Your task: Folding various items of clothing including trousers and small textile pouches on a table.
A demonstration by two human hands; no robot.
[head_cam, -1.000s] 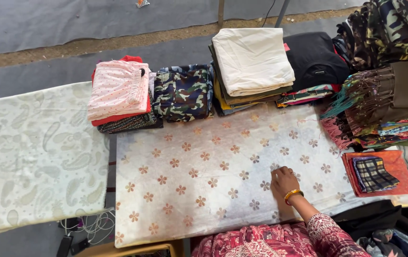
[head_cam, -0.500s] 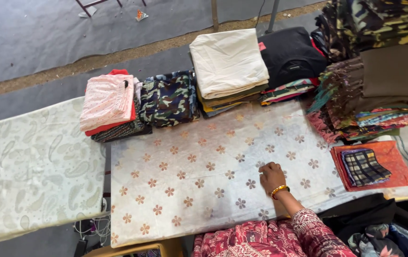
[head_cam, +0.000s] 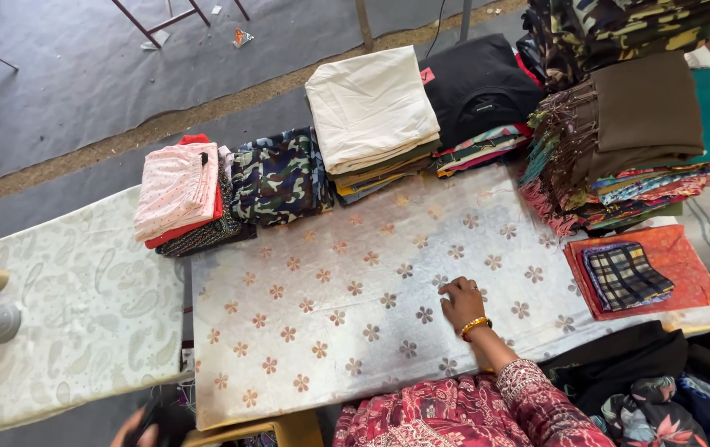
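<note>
My right hand, with a yellow and red bangle on the wrist, rests palm down on a white cloth with golden flowers spread over the table. It holds nothing, and its fingers lie loosely curled on the fabric. A red patterned sleeve covers my forearm. My left hand is out of sight.
Folded piles line the far edge: pink and red, camouflage, cream, black. At the right are fringed brown scarves and a plaid kerchief on orange cloth. A pale paisley board lies at the left.
My right hand stays on the flowered cloth, barely shifted. The view has slid, so a grey object now shows at the left edge.
</note>
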